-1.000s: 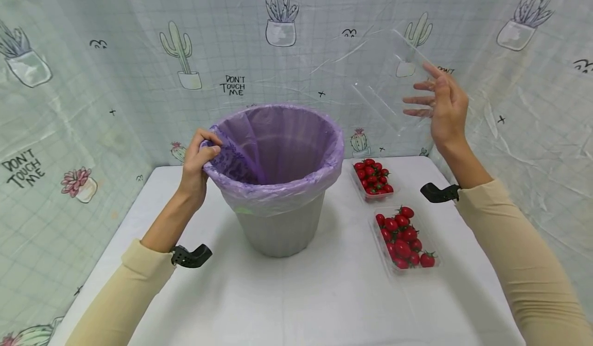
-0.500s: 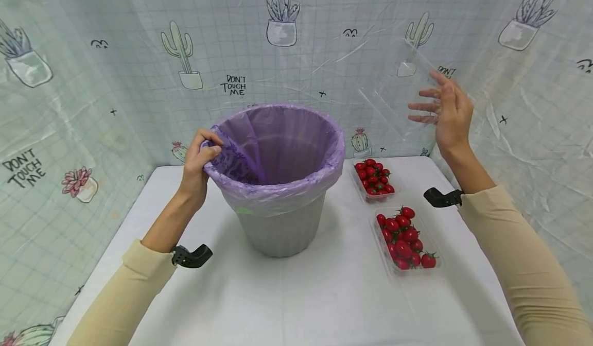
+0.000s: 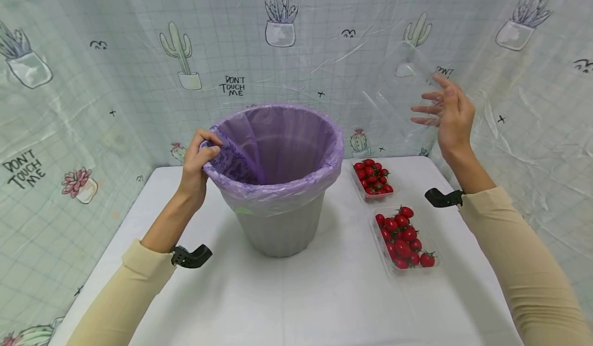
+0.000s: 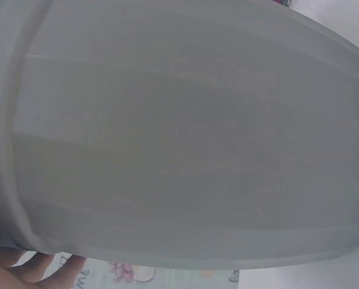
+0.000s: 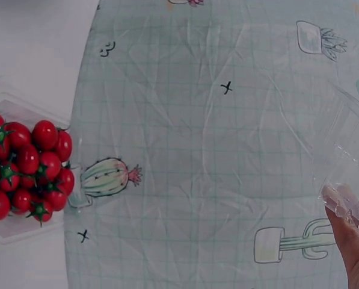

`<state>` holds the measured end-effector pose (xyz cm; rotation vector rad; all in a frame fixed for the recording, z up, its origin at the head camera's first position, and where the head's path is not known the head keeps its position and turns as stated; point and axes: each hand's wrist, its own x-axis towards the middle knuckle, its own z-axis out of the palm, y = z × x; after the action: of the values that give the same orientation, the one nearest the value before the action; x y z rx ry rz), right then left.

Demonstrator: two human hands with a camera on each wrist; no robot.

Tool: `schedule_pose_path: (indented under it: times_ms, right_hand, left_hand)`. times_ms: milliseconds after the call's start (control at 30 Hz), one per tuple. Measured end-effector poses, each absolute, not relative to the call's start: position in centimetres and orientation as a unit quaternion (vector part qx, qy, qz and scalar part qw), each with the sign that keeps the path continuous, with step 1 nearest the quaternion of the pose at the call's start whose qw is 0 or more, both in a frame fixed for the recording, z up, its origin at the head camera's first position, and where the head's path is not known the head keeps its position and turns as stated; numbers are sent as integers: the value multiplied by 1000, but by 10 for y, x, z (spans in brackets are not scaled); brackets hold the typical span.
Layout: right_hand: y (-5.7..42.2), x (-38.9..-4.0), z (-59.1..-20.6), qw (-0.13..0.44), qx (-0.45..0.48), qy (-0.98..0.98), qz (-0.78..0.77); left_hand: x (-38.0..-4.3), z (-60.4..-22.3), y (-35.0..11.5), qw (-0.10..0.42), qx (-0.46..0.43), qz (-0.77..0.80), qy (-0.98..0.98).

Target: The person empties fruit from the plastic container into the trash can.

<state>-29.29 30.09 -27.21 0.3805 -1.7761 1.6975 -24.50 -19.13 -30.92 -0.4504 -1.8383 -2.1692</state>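
Observation:
A grey bin (image 3: 280, 227) stands on the table with a purple bag (image 3: 278, 196) folded over its rim. My left hand (image 3: 196, 163) grips the left side of that rim, thumb towards the inside. In the left wrist view the bin's grey wall (image 4: 185, 150) fills most of the picture, the fingers (image 4: 68, 271) showing at the lower left. Raised at the right, my right hand (image 3: 454, 114) holds a see-through plastic box or lid (image 3: 394, 99) by its right end. The right wrist view shows fingers through this clear plastic (image 5: 344, 156).
Two clear punnets of red cherry tomatoes rest right of the bin: a far one with tomatoes (image 3: 372, 176) and a nearer one with tomatoes (image 3: 403, 240). White cloth covers the table (image 3: 315, 305). A cactus-print curtain (image 3: 301, 73) encloses the back and sides.
My right hand has moved slightly right and down with the clear plastic piece, which has tilted a little. The left hand and the bin stay as they were.

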Motion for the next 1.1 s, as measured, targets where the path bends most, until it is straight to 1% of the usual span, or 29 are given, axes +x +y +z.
schedule_pose_path:
  times_ms: [300,1100]
  right_hand:
    - [308,-292,-279,314,112,-689,643]
    - [330,-296,-301,292,91,-651,695]
  left_hand:
    - [-246,-313,-193,129,-151,-745,-637]
    - [-246,-310,-192,131,-153,-745,-636]
